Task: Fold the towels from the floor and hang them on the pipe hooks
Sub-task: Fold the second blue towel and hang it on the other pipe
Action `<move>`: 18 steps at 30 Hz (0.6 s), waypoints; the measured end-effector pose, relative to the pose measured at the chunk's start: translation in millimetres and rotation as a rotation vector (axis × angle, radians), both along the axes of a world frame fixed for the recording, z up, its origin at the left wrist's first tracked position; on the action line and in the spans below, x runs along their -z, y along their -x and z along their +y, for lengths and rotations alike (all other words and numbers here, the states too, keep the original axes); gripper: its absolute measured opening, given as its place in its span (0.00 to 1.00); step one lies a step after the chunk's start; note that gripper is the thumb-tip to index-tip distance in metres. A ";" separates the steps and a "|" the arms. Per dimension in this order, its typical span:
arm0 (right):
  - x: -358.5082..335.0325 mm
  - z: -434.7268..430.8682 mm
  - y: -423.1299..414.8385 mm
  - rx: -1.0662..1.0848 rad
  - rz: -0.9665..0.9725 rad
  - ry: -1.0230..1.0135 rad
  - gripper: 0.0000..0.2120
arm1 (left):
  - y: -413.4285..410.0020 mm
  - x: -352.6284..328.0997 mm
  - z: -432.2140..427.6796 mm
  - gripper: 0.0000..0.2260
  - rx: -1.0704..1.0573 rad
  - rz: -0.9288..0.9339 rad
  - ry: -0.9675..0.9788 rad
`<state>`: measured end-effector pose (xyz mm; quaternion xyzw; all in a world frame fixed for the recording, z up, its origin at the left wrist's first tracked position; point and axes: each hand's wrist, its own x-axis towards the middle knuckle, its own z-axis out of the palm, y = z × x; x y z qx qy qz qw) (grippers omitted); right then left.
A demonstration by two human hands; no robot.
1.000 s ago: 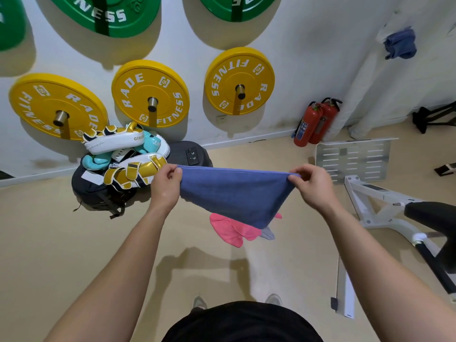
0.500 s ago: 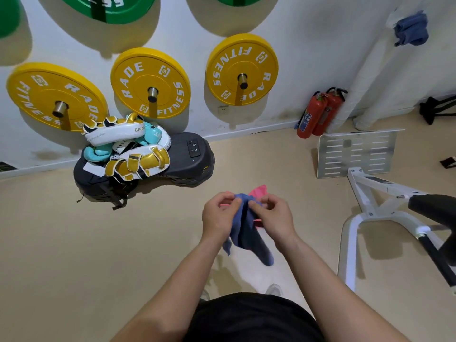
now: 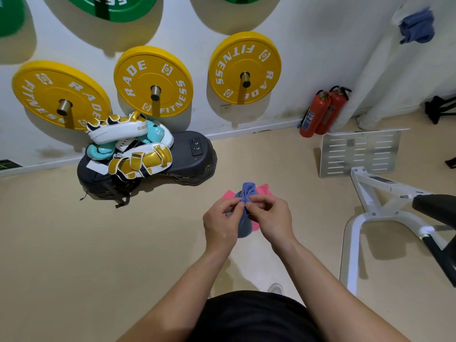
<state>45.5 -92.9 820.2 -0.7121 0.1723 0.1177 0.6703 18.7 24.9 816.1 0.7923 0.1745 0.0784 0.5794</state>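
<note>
The tan floor [image 3: 74, 243] runs up to a white wall hung with yellow weight plates [image 3: 153, 81]. A white bench frame [image 3: 370, 211] stands off to the right. A black base [image 3: 190, 156] against the wall carries a pile of gold-and-white boxing pads [image 3: 140, 159]. Two red fire extinguishers [image 3: 320, 114] sit beside a white pipe [image 3: 370, 70]. High on that pipe hangs a bunched blue cloth [image 3: 417, 25]. A pink towel [image 3: 262, 188] lies on the floor, directly under the person's hands. The blue towel [image 3: 248, 191] is up in the air at waist height, gathered into a narrow bundle. The left hand [image 3: 222, 223] and right hand [image 3: 269, 218] meet on it, each pinching the cloth between thumb and curled fingertips.
</note>
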 end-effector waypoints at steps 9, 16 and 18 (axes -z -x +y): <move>-10.4 -3.1 -0.1 -0.188 -0.055 -0.087 0.14 | -6.9 -0.9 19.4 0.12 0.127 -0.040 -0.088; 4.8 -27.1 -3.4 -0.376 -0.285 0.427 0.18 | -5.0 -10.9 34.5 0.11 0.140 0.035 0.043; 10.9 -31.4 -1.9 -0.525 -0.283 0.472 0.18 | -3.8 -13.3 38.3 0.06 0.162 0.044 0.051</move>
